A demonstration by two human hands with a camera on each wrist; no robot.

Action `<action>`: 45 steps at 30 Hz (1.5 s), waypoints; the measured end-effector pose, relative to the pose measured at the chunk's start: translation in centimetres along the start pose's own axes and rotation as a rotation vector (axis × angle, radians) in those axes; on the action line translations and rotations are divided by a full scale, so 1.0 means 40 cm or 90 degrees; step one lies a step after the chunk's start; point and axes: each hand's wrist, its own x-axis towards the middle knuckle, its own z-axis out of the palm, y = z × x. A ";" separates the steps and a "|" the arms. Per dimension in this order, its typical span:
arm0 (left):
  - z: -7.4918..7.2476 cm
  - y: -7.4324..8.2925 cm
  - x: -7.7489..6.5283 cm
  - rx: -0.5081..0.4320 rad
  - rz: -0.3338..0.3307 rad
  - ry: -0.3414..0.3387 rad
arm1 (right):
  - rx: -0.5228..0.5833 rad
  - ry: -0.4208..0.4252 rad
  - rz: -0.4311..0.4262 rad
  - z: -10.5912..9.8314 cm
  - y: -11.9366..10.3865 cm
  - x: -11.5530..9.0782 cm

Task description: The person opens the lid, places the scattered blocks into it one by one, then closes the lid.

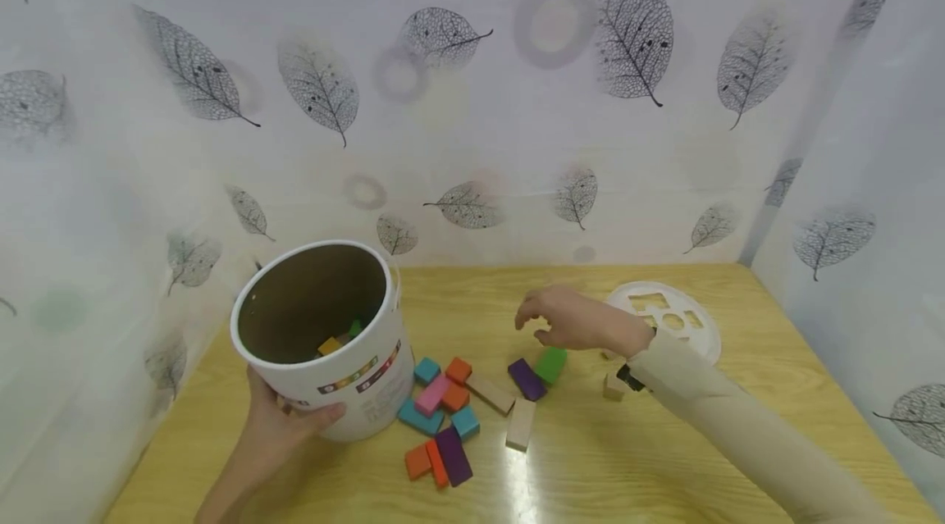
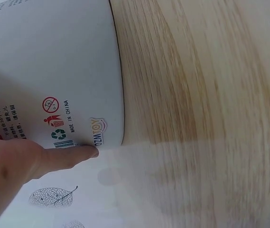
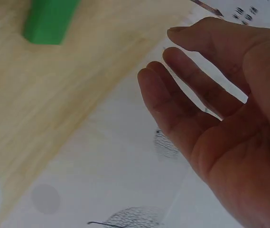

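Note:
My left hand (image 1: 276,426) holds the lower near side of a white bucket (image 1: 372,401), thumb across its printed front. In the left wrist view a straight digit lies along the bucket wall (image 2: 44,52) beside the small print, near the base. Several coloured blocks lie inside the bucket, among them an orange block (image 1: 330,345). Over the table hovers my right hand (image 1: 564,317), its fingers loosely bent and nothing between them. Below it lie a green block (image 1: 550,365) and a purple block (image 1: 527,379). The right wrist view shows the hand's palm (image 3: 239,161) empty.
Several loose blocks, including a pink block (image 1: 432,394) and a plain wooden block (image 1: 520,426), lie right of the bucket. A white lid with shaped holes (image 1: 705,331) sits behind the right forearm. Leaf-patterned sheeting (image 1: 472,138) surrounds the wooden table (image 1: 627,475).

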 end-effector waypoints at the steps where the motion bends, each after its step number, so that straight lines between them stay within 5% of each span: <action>1: -0.001 0.000 0.003 0.000 -0.003 -0.002 | 0.005 -0.023 0.009 0.020 0.009 -0.010; 5: -0.007 -0.003 0.012 0.008 -0.011 -0.009 | 0.030 -0.091 0.047 0.085 0.033 -0.047; 10: -0.013 -0.001 0.015 0.004 -0.004 -0.008 | -0.014 -0.072 0.040 0.130 0.051 -0.067; 18: -0.016 0.004 0.026 -0.012 0.017 -0.014 | -0.027 -0.069 0.114 0.130 0.060 -0.058; 33: -0.013 0.004 0.021 -0.007 0.008 -0.004 | 0.016 -0.090 0.093 0.123 0.066 -0.055; 38: -0.010 0.006 0.013 -0.010 0.002 -0.004 | 0.049 -0.040 0.067 0.102 0.068 -0.054; 45: -0.006 0.002 0.004 -0.007 0.017 -0.002 | 0.158 0.117 0.021 0.076 0.061 -0.047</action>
